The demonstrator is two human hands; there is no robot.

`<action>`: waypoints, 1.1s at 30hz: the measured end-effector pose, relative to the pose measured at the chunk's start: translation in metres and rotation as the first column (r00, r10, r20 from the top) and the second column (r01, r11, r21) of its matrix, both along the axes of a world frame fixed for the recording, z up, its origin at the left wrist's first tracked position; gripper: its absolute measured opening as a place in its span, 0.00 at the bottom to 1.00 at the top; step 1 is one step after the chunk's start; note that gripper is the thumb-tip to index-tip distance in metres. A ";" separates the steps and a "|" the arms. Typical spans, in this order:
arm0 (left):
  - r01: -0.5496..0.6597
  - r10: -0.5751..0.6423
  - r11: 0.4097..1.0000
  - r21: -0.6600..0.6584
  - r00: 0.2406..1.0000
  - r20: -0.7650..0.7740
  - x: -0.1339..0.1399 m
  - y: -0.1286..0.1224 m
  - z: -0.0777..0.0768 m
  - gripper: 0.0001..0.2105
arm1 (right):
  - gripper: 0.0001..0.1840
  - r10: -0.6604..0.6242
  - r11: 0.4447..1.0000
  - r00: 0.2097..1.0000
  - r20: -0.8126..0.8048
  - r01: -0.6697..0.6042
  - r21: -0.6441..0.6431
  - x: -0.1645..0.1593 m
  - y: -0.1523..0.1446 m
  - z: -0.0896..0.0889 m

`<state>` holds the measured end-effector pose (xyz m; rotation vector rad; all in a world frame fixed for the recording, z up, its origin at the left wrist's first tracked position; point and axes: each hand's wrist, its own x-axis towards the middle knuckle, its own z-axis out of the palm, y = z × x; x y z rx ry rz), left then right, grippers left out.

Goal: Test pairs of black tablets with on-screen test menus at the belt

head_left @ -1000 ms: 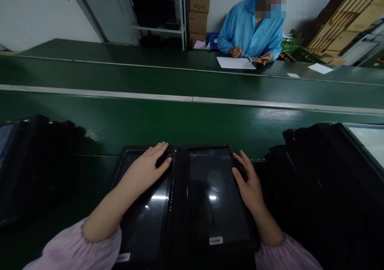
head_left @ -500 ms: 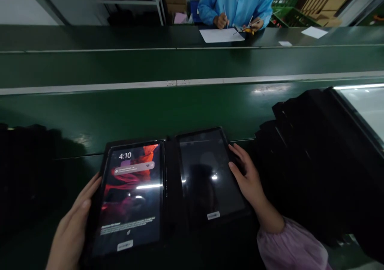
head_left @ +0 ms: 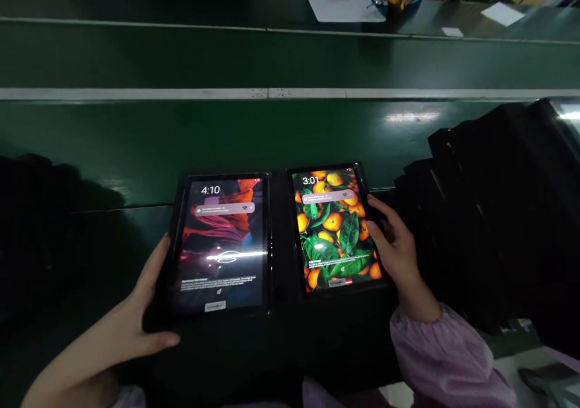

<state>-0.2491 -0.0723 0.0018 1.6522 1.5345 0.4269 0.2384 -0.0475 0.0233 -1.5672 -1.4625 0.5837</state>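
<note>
Two tablets lie side by side in front of me, both with lit lock screens. The left tablet (head_left: pixel 222 245) reads 4:10 over a red and dark picture. On the right tablet (head_left: pixel 335 229), oranges and green leaves show under 3:01. Each has a small pale label near its lower edge. My left hand (head_left: pixel 142 311) is at the left tablet's left side, thumb stretched wide below the lower corner, fingers along the edge. My right hand (head_left: pixel 394 242) grips the right edge of the right tablet, thumb at the screen border; its other fingers are partly hidden.
A stack of dark, flat cases (head_left: pixel 489 214) leans at my right; another dark pile (head_left: pixel 36 226) is at the left. Beyond the green bench (head_left: pixel 226 130) and its pale strip (head_left: pixel 181 93), a person in blue sits by a white sheet (head_left: pixel 347 10).
The right tablet's screen has gone from dark to lit. My left thumb has spread away from the tablet's side. The view has tipped downward.
</note>
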 end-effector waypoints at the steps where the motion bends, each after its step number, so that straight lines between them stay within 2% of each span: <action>1: -0.010 0.010 1.000 0.005 1.000 -0.020 -0.001 -0.005 0.001 0.66 | 0.15 0.055 0.997 0.995 0.089 -0.059 0.046 0.000 -0.003 0.007; 4: -0.114 0.116 0.993 -0.043 0.993 0.032 0.016 -0.005 0.012 0.67 | 0.12 0.226 0.942 0.924 0.309 -0.288 0.172 -0.002 -0.011 0.028; 6: -0.212 0.219 0.972 -0.099 0.973 0.069 0.036 0.006 0.022 0.68 | 0.14 0.290 0.902 0.886 0.361 -0.379 0.206 -0.004 -0.015 0.038; 8: -0.292 0.296 0.950 -0.112 0.955 0.016 0.057 0.020 0.029 0.68 | 0.14 0.329 0.882 0.864 0.381 -0.426 0.203 -0.007 -0.019 0.044; 11: -0.423 0.425 0.905 0.047 0.900 -0.094 0.082 0.037 0.034 0.64 | 0.13 0.397 0.857 0.838 0.374 -0.484 0.176 -0.010 -0.025 0.050; 13: -0.496 0.503 0.859 0.130 0.863 -0.032 0.095 0.040 0.036 0.58 | 0.12 0.464 0.837 0.824 0.327 -0.528 0.144 -0.012 -0.027 0.053; 16: -0.608 0.592 0.791 0.063 0.788 0.167 0.107 0.034 0.044 0.40 | 0.14 0.542 0.807 0.786 0.298 -0.586 0.077 -0.015 -0.028 0.056; 17: -0.637 0.618 0.770 0.033 0.757 0.212 0.109 0.031 0.047 0.34 | 0.14 0.537 0.813 0.783 0.315 -0.580 0.056 -0.015 -0.027 0.056; 19: -0.668 0.642 0.744 0.019 0.722 0.260 0.111 0.027 0.050 0.29 | 0.13 0.463 0.862 0.811 0.357 -0.505 0.029 -0.014 -0.025 0.054; 22: -0.627 0.605 0.776 0.071 0.771 0.197 0.102 0.026 0.048 0.28 | 0.13 0.282 0.946 0.892 0.353 -0.320 0.055 -0.010 -0.027 0.049; 25: -0.516 0.511 0.852 0.089 0.857 0.066 0.083 0.029 0.040 0.33 | 0.15 0.236 0.960 0.928 0.287 -0.269 0.081 -0.007 -0.033 0.049; 29: -0.354 0.353 0.935 0.029 0.935 0.028 0.056 0.033 0.032 0.50 | 0.13 0.399 0.905 0.885 0.239 -0.422 0.051 -0.009 -0.039 0.058; 31: -0.293 0.293 0.956 0.029 0.956 0.000 0.045 0.031 0.029 0.53 | 0.14 0.489 0.865 0.845 0.215 -0.502 0.010 -0.011 -0.039 0.063; 33: -0.215 0.215 0.976 0.027 0.976 -0.031 0.035 0.027 0.027 0.51 | 0.15 0.579 0.811 0.790 0.202 -0.584 -0.041 -0.014 -0.039 0.068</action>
